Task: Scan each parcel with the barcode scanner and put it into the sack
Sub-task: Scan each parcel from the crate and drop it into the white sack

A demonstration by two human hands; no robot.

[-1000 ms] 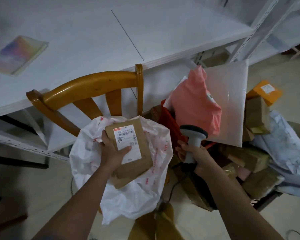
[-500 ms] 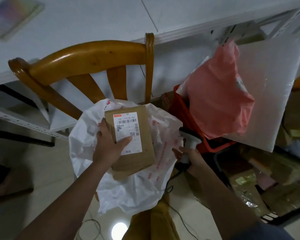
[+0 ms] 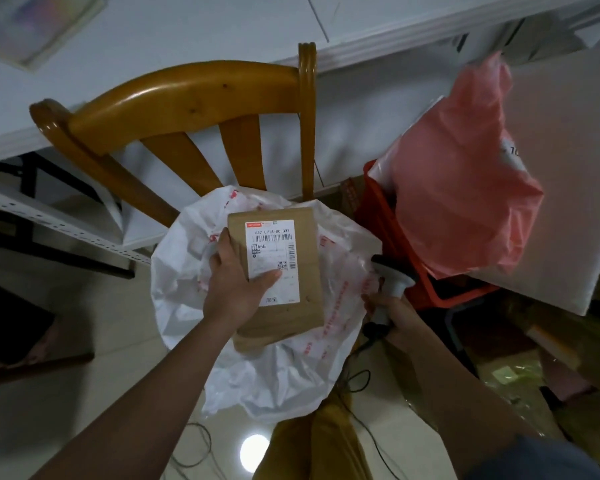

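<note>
Along the top of the view runs a white counter point(image 3: 174, 32), with a wooden chair point(image 3: 187, 105) backed against it. On the chair seat sits the white plastic sack point(image 3: 291, 372), mouth open and red print on its sides. To the right a pink mailer bag point(image 3: 465, 188) rises from a red basket point(image 3: 440, 289). Over the sack's mouth the left hand point(image 3: 232, 292) holds a brown cardboard parcel point(image 3: 284, 271), label up, thumb on the label and fingers behind. The right hand point(image 3: 395, 313) has its grip curled round the barcode scanner point(image 3: 394, 275) handle just beside the sack.
</note>
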